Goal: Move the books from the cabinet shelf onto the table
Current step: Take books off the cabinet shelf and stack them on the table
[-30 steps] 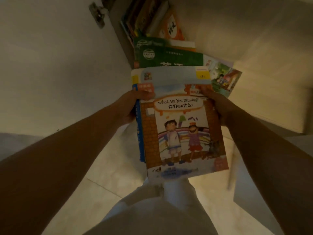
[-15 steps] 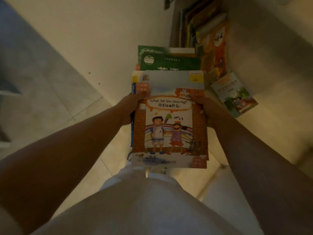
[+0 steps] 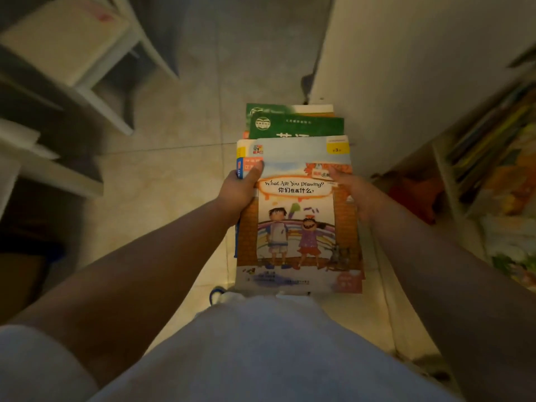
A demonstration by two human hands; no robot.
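I hold a stack of books (image 3: pixel 298 216) level in front of me over the tiled floor. Its top book is a picture book titled "What Are You Drawing?"; green-covered books (image 3: pixel 295 126) stick out at the far end. My left hand (image 3: pixel 240 190) grips the stack's left edge, thumb on top. My right hand (image 3: pixel 356 195) grips the right edge. More books (image 3: pixel 493 158) stand and lean in the open cabinet shelf at the right, blurred.
A white cabinet door (image 3: pixel 406 68) stands open just right of the stack. White furniture with legs and shelves (image 3: pixel 72 62) fills the upper left. Something red-orange (image 3: pixel 417 192) lies on the floor by the cabinet. My light shorts (image 3: pixel 261 352) fill the bottom.
The view has swung left, away from the cabinet: the shelf books slid from top centre to the right edge and white furniture came into view. Both hands keep the same grip on the stack.
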